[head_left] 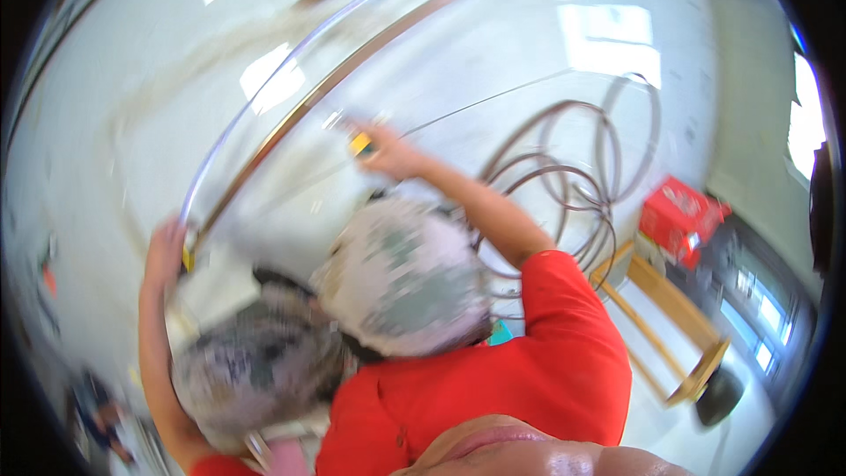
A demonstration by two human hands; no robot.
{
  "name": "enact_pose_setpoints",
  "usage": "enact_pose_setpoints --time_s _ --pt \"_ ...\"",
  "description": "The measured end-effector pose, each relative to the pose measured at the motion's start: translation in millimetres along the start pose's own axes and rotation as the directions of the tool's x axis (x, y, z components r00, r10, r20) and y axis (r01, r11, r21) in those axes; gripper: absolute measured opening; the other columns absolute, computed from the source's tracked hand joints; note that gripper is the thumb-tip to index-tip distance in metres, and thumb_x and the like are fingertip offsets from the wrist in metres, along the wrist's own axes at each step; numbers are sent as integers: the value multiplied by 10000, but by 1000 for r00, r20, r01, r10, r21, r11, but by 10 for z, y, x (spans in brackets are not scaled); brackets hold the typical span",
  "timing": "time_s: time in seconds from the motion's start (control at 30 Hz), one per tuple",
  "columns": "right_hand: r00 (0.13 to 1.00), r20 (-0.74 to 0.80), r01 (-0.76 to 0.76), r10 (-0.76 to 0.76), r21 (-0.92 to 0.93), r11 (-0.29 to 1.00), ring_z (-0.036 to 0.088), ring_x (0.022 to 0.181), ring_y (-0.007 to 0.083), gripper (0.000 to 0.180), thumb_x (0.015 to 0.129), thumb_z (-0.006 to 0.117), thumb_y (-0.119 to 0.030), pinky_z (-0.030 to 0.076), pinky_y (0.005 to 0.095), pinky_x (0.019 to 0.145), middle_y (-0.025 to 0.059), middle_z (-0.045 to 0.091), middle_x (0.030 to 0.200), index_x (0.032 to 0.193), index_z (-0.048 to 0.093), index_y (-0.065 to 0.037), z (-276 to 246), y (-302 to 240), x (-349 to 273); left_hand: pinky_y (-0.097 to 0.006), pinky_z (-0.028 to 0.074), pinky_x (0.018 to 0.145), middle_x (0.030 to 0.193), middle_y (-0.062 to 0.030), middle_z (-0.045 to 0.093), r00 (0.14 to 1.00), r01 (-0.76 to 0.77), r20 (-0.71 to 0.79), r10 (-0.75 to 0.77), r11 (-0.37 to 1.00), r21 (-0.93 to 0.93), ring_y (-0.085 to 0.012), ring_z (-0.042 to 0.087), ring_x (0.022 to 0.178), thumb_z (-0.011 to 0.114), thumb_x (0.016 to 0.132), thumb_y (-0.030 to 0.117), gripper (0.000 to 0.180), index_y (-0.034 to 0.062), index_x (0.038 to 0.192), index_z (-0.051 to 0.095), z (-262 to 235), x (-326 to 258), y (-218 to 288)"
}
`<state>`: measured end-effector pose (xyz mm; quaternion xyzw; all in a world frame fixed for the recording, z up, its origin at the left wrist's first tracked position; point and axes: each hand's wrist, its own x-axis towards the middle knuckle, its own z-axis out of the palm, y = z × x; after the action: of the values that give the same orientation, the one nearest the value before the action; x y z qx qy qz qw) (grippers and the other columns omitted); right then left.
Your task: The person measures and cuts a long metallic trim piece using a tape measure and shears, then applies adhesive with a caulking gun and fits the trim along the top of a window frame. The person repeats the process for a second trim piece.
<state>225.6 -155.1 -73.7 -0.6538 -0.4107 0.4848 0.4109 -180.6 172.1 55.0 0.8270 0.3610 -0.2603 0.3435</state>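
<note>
At the far left my left hand [166, 256] is closed around the near end of a long, thin pale strip [227, 130], which runs up and away to the right. A small yellow and black piece [187, 259] shows by its fingers, too blurred to name. Beside the pale strip lies a long brown strip [291, 120], its near end close to that hand. My right hand [388, 154] is held out above the floor, closed on a small yellow and black tool [361, 144] with a silvery end; motion blur hides its kind. My camouflage-clad knees [405, 278] are bent below.
Loose coils of brown strip [564, 159] lie on the pale floor [441, 62] to the right. Beyond them are a red box [679, 216] and a wooden frame [683, 326]. Another person [99, 414] is partly visible at lower left. Window light reflects off the floor.
</note>
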Motion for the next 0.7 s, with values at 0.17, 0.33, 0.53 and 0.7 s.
enact_pose_setpoints --time_s 0.17,0.33,0.53,0.7 --pt "973 153 -185 173 69 980 560 883 228 781 790 632 -109 499 350 859 133 591 937 1554 472 -72 -98 -490 9 -328 456 699 768 -59 616 996 84 20 -81 954 -289 -148 541 717 520 1052 222 297 11 975 714 -83 24 521" --pt "979 133 -168 153 111 980 531 871 216 775 783 610 -105 486 324 841 103 572 942 1546 480 -69 -57 -545 -57 -310 438 680 791 -55 663 1000 -26 -13 23 955 -295 -127 518 701 536 1035 207 290 -5 940 709 -233 235 812" --pt "990 119 -97 79 155 983 527 884 210 749 780 605 -100 482 326 849 102 571 953 1520 501 -54 71 -281 -65 -283 466 739 800 -57 690 987 -53 115 110 910 -411 -116 588 777 567 1018 236 295 -6 926 709 -550 613 1792" --pt "980 139 -163 143 142 976 521 841 199 739 787 609 -112 482 329 802 95 563 904 1516 504 -53 38 -264 -126 -264 498 687 777 -38 686 948 -102 139 286 686 -720 -100 610 717 575 1040 250 275 4 992 689 -458 826 2489"
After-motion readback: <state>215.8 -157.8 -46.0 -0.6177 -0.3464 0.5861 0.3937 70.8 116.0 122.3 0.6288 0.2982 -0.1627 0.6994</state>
